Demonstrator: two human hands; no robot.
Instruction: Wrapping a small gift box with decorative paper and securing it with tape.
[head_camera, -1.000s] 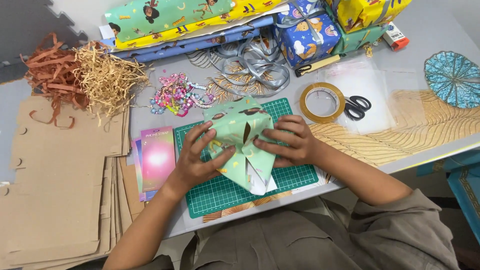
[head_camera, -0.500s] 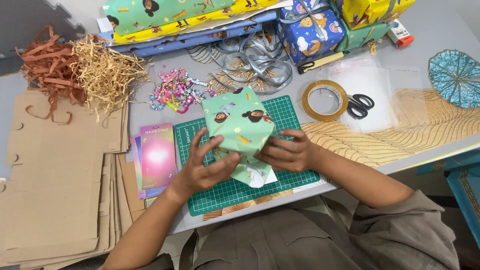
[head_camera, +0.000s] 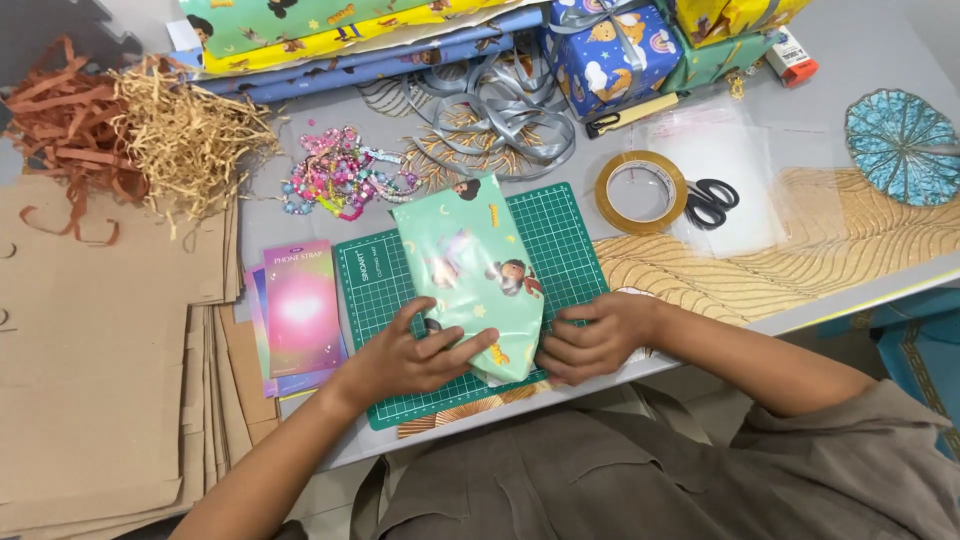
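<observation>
While hands clamp parcel, tape nearby.

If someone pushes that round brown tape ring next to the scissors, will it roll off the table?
Probably not: the tape roll lies flat on the table, so it would likely slide. Stood on edge, it could roll. The scissors beside it might block it.

Clad in a loose olive-brown garment of soft, creased fabric, with a wide sleeve ending near the elbow, both forearms bare down to left hand and right hand, no rings or watch visible.
</observation>
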